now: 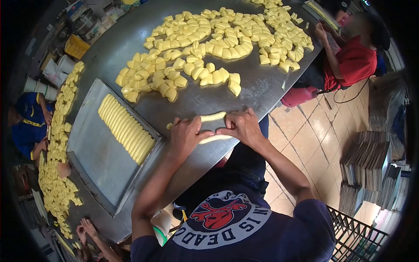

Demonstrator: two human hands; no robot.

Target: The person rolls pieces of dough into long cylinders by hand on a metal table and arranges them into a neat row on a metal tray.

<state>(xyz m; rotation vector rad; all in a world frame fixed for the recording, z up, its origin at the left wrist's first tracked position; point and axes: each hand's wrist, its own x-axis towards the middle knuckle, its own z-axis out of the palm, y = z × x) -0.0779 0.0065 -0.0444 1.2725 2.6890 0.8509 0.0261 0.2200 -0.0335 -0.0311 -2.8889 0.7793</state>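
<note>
At the near edge of the metal table, both hands work pale yellow dough. My left hand [185, 134] has its fingers curled on the left ends of the dough, thumb pointing inward. My right hand [242, 126] is closed on the right side, its thumb almost touching the left one. Between them a dough strand [213, 117] shows beyond the thumbs, and another dough length [216, 138] shows on the near side. Whether these are one bent piece or two is hidden by the fingers. To the left, a metal tray [94, 163] holds a row of dough rolls [124, 126].
Many cut dough pieces [218, 39] cover the far table, with more dough pieces [61, 174] along the left edge. A person in red [355, 63] works at the right; a person in blue [32, 118] and another person's hands [86, 230] are at left. Stacked trays [366, 161] stand right.
</note>
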